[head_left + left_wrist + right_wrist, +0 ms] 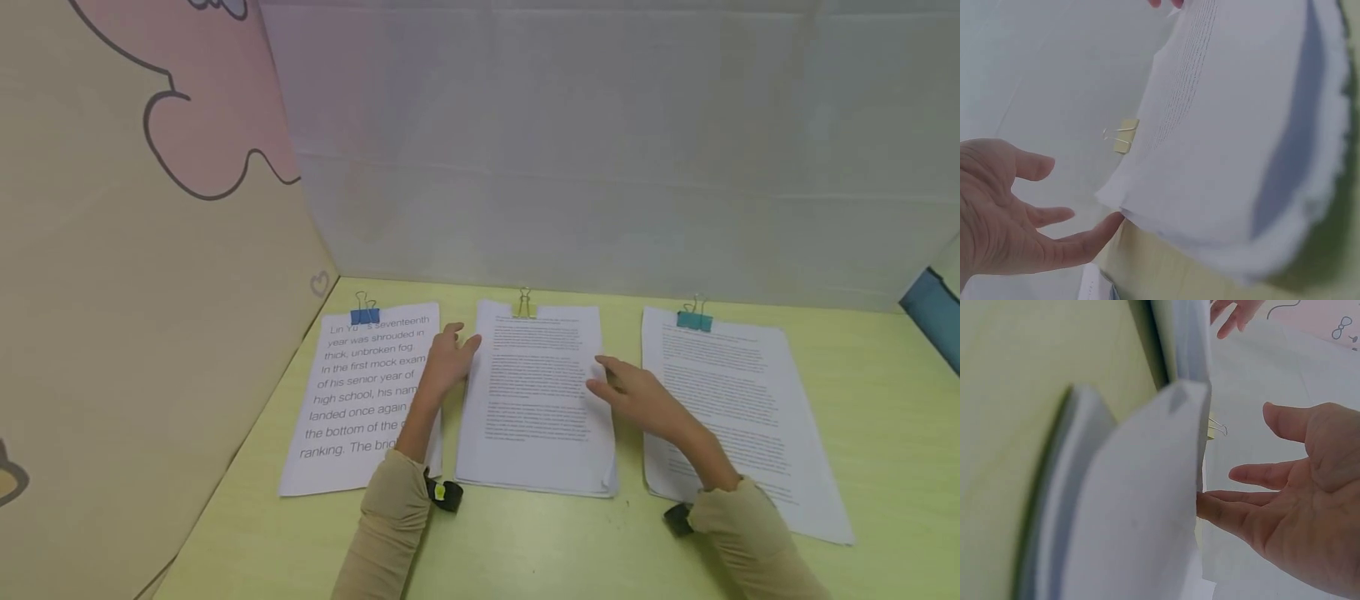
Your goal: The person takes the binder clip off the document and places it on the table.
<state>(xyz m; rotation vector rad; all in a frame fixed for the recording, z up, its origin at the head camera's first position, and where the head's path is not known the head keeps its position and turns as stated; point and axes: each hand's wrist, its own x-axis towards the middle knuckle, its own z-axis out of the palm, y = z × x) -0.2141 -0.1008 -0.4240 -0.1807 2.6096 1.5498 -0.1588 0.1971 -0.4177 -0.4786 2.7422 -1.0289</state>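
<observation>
In the head view, a stack of printed sheets [536, 400] lies in the middle of the table, with a yellow binder clip [524, 309] at its top edge. My left hand [448, 362] is beside the stack's upper left edge, fingers extended. From the other side my right hand [647, 402] reaches over, its fingertips at the right edge. The left wrist view shows the left hand [1029, 215] with one fingertip at the corner of the sheets. One fingertip of the right hand [1304, 494] meets the paper's edge in the right wrist view.
To the left lies a large-print stack [360, 392] with a blue binder clip [365, 316]. Another printed stack [720, 408] with a teal binder clip [694, 320] is on the right, partly under my right arm. A pale wall [600, 150] closes off the table's back.
</observation>
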